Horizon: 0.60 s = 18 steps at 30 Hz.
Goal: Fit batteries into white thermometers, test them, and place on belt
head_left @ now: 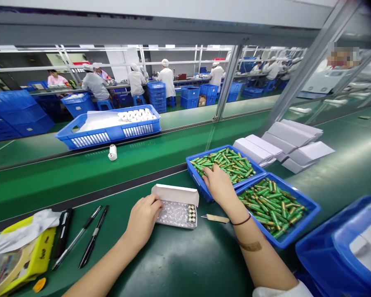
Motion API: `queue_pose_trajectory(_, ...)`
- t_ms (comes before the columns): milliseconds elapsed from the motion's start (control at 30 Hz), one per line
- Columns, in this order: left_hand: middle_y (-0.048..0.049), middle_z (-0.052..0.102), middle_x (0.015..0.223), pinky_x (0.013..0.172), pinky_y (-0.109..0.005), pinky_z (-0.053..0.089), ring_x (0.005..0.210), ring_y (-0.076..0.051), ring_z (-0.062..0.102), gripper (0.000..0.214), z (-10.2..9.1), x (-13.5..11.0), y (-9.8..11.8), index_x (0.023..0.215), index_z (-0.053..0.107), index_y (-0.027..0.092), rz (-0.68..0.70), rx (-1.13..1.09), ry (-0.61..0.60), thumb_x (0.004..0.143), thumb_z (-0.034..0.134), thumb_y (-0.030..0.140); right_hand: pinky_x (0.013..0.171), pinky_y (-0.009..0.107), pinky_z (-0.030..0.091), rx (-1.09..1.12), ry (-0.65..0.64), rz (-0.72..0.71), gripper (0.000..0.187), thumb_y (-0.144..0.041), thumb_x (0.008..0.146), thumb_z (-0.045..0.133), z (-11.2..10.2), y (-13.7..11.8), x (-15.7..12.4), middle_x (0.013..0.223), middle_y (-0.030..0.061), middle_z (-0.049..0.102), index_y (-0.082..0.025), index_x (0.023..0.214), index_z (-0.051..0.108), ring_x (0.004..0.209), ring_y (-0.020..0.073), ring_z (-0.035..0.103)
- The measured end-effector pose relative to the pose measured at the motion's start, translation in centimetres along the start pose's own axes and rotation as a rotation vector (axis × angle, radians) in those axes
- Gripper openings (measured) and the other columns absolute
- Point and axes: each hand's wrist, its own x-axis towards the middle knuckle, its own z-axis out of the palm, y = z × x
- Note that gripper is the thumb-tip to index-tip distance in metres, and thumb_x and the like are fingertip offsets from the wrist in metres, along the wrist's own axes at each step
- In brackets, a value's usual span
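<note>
A small open white box [177, 214] lies in front of me, its lid flap raised at the back. Clear bubbly plastic [172, 212] fills most of it, and several batteries [191, 213] stand upright in its right end. My left hand [144, 216] grips the box at its left end, fingers curled over the edge. At the front left of a blue tray [198, 179] of green-and-gold batteries [227, 161], my right hand [217, 181] dips curled fingers among them; what they pinch is hidden. A second blue tray [309, 210] of the same batteries [272, 206] stands beside my right forearm.
A small knife [216, 218] lies right of the box. Folded white cartons [293, 144] are stacked behind the trays. Two pens [94, 237] and a yellow container [34, 251] lie left. Beyond runs a green belt [64, 173] with a white roll [112, 152]; a blue basket [111, 134] stands past it.
</note>
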Motion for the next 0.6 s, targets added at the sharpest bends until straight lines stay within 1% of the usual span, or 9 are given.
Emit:
queue_pose_trajectory(100, -0.0054, 0.066, 0.08, 0.06, -0.03, 0.046, 0.07, -0.021, 0.063, 0.032, -0.7, 0.4, 0.3, 0.078, 0.064, 0.019, -0.003, -0.002, -0.084, 0.08, 0.038, -0.001, 0.065, 0.029, 0.036, 0.033, -0.012, -0.022, 0.014, -0.021, 0.092, 0.05, 0.2, 0.3, 0.2, 0.089, 0.0103, 0.058, -0.015, 0.095, 0.062, 0.081, 0.0236, 0.06)
queue_pose_trajectory(167, -0.0057, 0.068, 0.083, 0.058, -0.03, 0.046, 0.071, -0.022, 0.064, 0.04, -1.7, 0.8, 0.5, 0.081, 0.064, 0.019, -0.015, -0.034, -0.156, 0.073, 0.034, -0.005, 0.063, 0.029, 0.035, 0.059, -0.008, -0.016, 0.012, -0.021, 0.091, 0.051, 0.3, 0.4, 0.2, 0.089, 0.0095, 0.059, -0.015, 0.094, 0.061, 0.078, 0.0226, 0.06)
queue_pose_trajectory(200, -0.0057, 0.068, 0.085, 0.057, -0.029, 0.046, 0.071, -0.022, 0.065, 0.042, -2.3, 1.0, 0.6, 0.083, 0.064, 0.02, -0.025, -0.059, -0.173, 0.072, 0.033, -0.006, 0.062, 0.029, 0.035, 0.075, -0.003, -0.008, 0.011, -0.021, 0.091, 0.052, 0.4, 0.4, 0.2, 0.09, 0.0091, 0.06, -0.015, 0.093, 0.06, 0.075, 0.0217, 0.061)
queue_pose_trajectory(300, -0.0046, 0.07, 0.092, 0.058, -0.029, 0.047, 0.073, -0.021, 0.067, 0.038, -4.1, 1.6, 0.5, 0.091, 0.064, 0.021, -0.053, -0.178, -0.142, 0.08, 0.034, 0.001, 0.059, 0.027, 0.035, 0.141, 0.024, 0.011, 0.007, -0.02, 0.09, 0.052, 0.7, 0.5, 0.1, 0.093, 0.0065, 0.061, -0.016, 0.092, 0.057, 0.07, 0.0188, 0.061)
queue_pose_trajectory(400, -0.0031, 0.07, 0.094, 0.069, -0.028, 0.05, 0.082, -0.019, 0.067, 0.026, -5.1, 2.9, -0.6, 0.096, 0.064, 0.022, -0.121, -0.297, -0.018, 0.087, 0.041, 0.013, 0.061, 0.026, 0.038, 0.228, 0.066, -0.002, 0.004, -0.019, 0.089, 0.051, 1.1, 0.7, -0.1, 0.088, 0.0036, 0.063, -0.018, 0.087, 0.054, 0.073, 0.0186, 0.062)
queue_pose_trajectory(467, -0.0024, 0.07, 0.095, 0.075, -0.027, 0.05, 0.088, -0.019, 0.066, 0.021, -4.9, 4.4, -2.5, 0.095, 0.065, 0.023, -0.259, -0.297, 0.08, 0.089, 0.045, 0.021, 0.062, 0.026, 0.039, 0.294, 0.109, -0.028, 0.007, -0.02, 0.088, 0.049, 1.6, 1.0, -0.2, 0.079, 0.0026, 0.063, -0.019, 0.082, 0.052, 0.071, 0.0193, 0.062)
queue_pose_trajectory(500, -0.0025, 0.069, 0.097, 0.077, -0.027, 0.05, 0.09, -0.018, 0.065, 0.021, -4.5, 5.3, -3.9, 0.095, 0.066, 0.023, -0.349, -0.269, 0.125, 0.089, 0.046, 0.023, 0.061, 0.027, 0.039, 0.331, 0.142, -0.047, 0.009, -0.02, 0.088, 0.048, 1.9, 1.2, -0.2, 0.075, 0.0025, 0.062, -0.02, 0.079, 0.051, 0.07, 0.0197, 0.061)
queue_pose_trajectory(533, -0.0025, 0.068, 0.102, 0.08, -0.027, 0.05, 0.094, -0.018, 0.064, 0.021, -4.1, 6.2, -5.7, 0.097, 0.066, 0.023, -0.462, -0.223, 0.158, 0.089, 0.047, 0.024, 0.061, 0.028, 0.04, 0.367, 0.185, -0.067, 0.012, -0.021, 0.089, 0.046, 2.2, 1.4, -0.2, 0.073, 0.0029, 0.062, -0.02, 0.078, 0.051, 0.068, 0.0202, 0.061)
queue_pose_trajectory(600, -0.0067, 0.063, 0.115, 0.087, -0.032, 0.048, 0.103, -0.021, 0.06, 0.024, -3.0, 7.9, -10.1, 0.104, 0.065, 0.019, -0.622, -0.128, 0.211, 0.09, 0.046, 0.022, 0.063, 0.029, 0.041, 0.433, 0.278, -0.109, 0.014, -0.024, 0.09, 0.042, 2.8, 1.6, -0.2, 0.075, 0.005, 0.064, -0.021, 0.081, 0.052, 0.07, 0.0214, 0.062)
